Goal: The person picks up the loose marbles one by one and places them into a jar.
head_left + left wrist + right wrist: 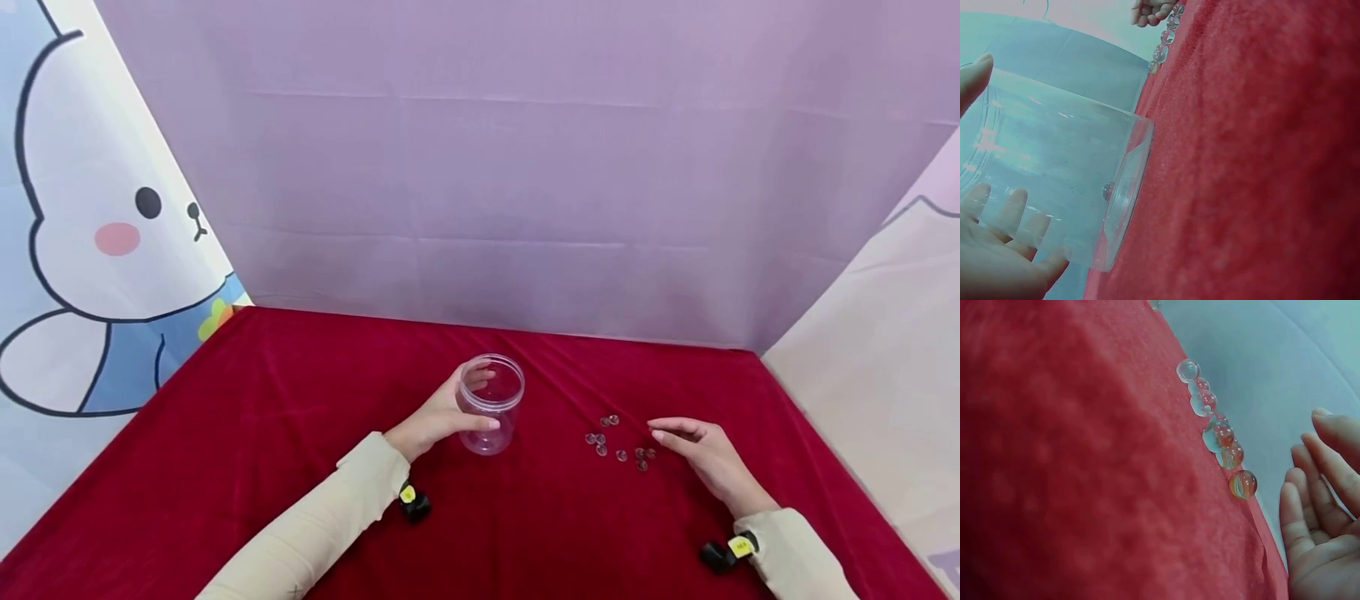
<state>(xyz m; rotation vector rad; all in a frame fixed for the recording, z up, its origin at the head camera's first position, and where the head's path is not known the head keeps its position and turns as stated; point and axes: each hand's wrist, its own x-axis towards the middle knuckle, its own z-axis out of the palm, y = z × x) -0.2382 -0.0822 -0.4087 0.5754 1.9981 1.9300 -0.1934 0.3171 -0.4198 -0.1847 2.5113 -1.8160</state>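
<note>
My left hand (pixel 438 415) grips a clear plastic jar (pixel 504 435), thumb on the near side and fingers around the far side. The jar stands upright with its round mouth uncovered. In the left wrist view a single glass marble (pixel 1108 190) shows near the jar's base. To the right, several glass marbles (pixel 621 455) lie loosely scattered on the red cloth. Some are clear, and one marble (pixel 1243 484) has coloured swirls. My right hand (pixel 708 461) hovers just right of them, fingers loosely bent and holding nothing.
Red velvety cloth (pixel 315 400) covers the table. A lilac curtain (pixel 480 167) hangs along the back edge, with a cartoon-printed sheet (pixel 82 217) at left and a pale sheet (pixel 885 350) at right. Each wrist carries a black camera (pixel 415 505).
</note>
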